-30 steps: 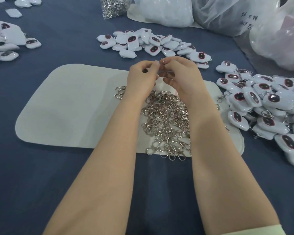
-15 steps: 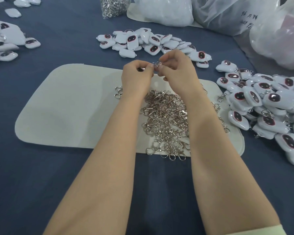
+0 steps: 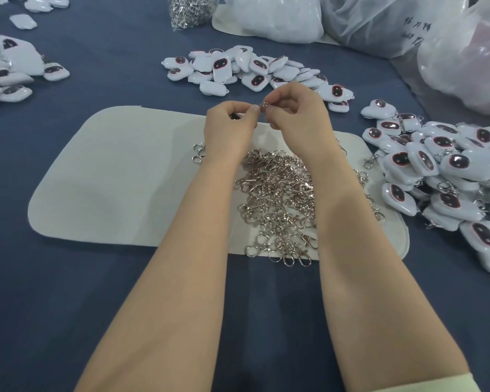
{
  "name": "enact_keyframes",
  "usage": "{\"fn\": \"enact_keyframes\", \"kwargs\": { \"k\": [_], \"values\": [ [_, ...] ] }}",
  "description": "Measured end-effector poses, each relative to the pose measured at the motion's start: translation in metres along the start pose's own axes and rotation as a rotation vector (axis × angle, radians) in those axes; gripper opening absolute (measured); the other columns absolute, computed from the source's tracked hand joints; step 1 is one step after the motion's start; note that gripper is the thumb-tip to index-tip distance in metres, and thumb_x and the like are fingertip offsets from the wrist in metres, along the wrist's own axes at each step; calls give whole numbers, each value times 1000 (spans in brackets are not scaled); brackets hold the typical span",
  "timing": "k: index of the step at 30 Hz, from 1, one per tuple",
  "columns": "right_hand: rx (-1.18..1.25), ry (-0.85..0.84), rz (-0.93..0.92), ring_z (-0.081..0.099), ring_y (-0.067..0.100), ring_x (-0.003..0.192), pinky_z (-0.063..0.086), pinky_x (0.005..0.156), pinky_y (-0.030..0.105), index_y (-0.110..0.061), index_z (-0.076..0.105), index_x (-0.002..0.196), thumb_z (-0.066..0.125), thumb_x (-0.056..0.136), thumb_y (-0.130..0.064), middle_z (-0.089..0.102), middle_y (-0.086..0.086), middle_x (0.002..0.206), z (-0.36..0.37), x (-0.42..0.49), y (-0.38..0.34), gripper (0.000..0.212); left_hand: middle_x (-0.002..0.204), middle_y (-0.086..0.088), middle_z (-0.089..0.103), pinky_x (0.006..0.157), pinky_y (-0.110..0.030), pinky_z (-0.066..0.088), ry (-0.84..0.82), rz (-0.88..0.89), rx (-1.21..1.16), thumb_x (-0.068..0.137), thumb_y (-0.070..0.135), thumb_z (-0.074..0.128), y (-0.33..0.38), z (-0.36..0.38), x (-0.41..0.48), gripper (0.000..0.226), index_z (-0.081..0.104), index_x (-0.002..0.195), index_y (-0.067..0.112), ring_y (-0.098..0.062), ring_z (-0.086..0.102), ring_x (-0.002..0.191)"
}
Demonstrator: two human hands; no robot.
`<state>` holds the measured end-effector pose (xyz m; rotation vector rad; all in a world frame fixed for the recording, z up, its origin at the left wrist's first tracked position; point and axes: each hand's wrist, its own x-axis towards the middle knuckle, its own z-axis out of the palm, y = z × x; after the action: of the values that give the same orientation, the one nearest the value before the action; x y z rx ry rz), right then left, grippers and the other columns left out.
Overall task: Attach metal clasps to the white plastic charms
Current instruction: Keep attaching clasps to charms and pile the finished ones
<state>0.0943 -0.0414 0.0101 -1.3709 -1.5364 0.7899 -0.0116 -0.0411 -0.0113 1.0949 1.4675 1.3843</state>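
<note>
Head view: left hand (image 3: 229,130) and right hand (image 3: 301,114), fingers (image 3: 252,113) in a pinch on one metal clasp (image 3: 264,105).

White charms (image 3: 441,171), dark oval faces rimmed pink; silver clasps (image 3: 277,193); cream mat (image 3: 119,176); navy tablecloth (image 3: 68,306).

A mat (image 3: 119,179) lies before me on the table (image 3: 68,306). The clasps (image 3: 277,199) are heaped on its right half, some spilling over its near edge. My left hand (image 3: 229,128) and right hand (image 3: 300,114) meet above the mat's far edge, pinching a ring (image 3: 263,105) between them. The far charms (image 3: 238,69) lie beyond the mat, the right charms (image 3: 450,176) beside it, the left charms (image 3: 9,77) far left. Bags (image 3: 379,24) stand far right, with a clasp bag (image 3: 190,9) to their left.
</note>
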Motion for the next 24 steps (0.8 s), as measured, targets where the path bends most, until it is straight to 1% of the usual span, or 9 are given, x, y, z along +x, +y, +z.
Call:
{"fn": "enact_keyframes", "kwargs": {
  "k": [2, 4, 6, 8, 10, 14, 16, 19, 24],
  "values": [
    [33, 21, 0, 65, 18, 85, 52, 90, 40, -24, 56, 77, 59, 85, -2, 68, 3, 87, 0, 1, -1, 23, 68, -2, 62, 91, -42, 53, -20, -14, -22, 88, 19, 64, 0, 1, -1, 11, 65, 78, 17, -21, 65, 76],
    [62, 38, 0, 68, 22, 89, 52, 89, 40, -23, 56, 78, 60, 85, -3, 71, 9, 92, 0, 1, 0, 22, 65, -2, 60, 92, -42, 53, -52, -29, -51, 89, 18, 64, 0, 2, -2, 12, 66, 79, 13, -19, 62, 72],
    [66, 33, -6, 68, 20, 89, 53, 87, 35, -23, 56, 78, 59, 85, -2, 71, 9, 93, 1, 2, 0, 22, 65, -3, 59, 90, -39, 55, -84, -42, -86, 89, 16, 64, 1, 3, -4, 11, 67, 80, 9, -17, 62, 68],
    [66, 16, -14, 68, 20, 89, 53, 86, 33, -23, 56, 78, 59, 85, -2, 72, 7, 92, 2, 1, 1, 23, 66, -3, 57, 85, -31, 57, -93, -52, -118, 89, 13, 63, 2, 4, -5, 12, 67, 79, 8, -13, 62, 65],
    [69, 8, -19, 67, 20, 90, 53, 85, 32, -23, 57, 78, 59, 85, -2, 72, 6, 91, 3, 1, 1, 22, 66, -4, 56, 82, -29, 57, -85, -53, -138, 90, 11, 63, 3, 4, -5, 13, 65, 77, 8, -13, 61, 64],
    [49, 18, -30, 67, 20, 90, 53, 86, 32, -26, 57, 77, 59, 84, -3, 71, 4, 90, 3, 2, 2, 24, 66, -5, 59, 86, -35, 57, -69, -60, -133, 89, 10, 61, 3, 3, -6, 11, 65, 80, 7, -17, 61, 66],
    [6, 29, -46, 67, 18, 89, 53, 87, 32, -28, 56, 75, 59, 84, -3, 69, 2, 87, 3, 2, 3, 26, 65, -4, 59, 86, -37, 57, -62, -66, -133, 89, 9, 61, 5, 3, -6, 14, 63, 75, 9, -19, 61, 67],
    [-52, 33, -57, 67, 17, 83, 53, 84, 32, -28, 55, 75, 59, 84, -4, 67, 0, 82, 4, 2, 6, 26, 64, -4, 59, 84, -37, 57, -55, -60, -125, 88, 8, 61, 6, 2, -6, 20, 62, 69, 13, -20, 61, 68],
    [-61, 32, -55, 66, 16, 82, 53, 80, 27, -26, 56, 76, 60, 83, -5, 68, 1, 86, 6, 4, 7, 23, 67, -5, 60, 83, -35, 58, -44, -81, -116, 88, 10, 60, 6, 2, -6, 15, 63, 73, 11, -18, 63, 69]
  ]
}}
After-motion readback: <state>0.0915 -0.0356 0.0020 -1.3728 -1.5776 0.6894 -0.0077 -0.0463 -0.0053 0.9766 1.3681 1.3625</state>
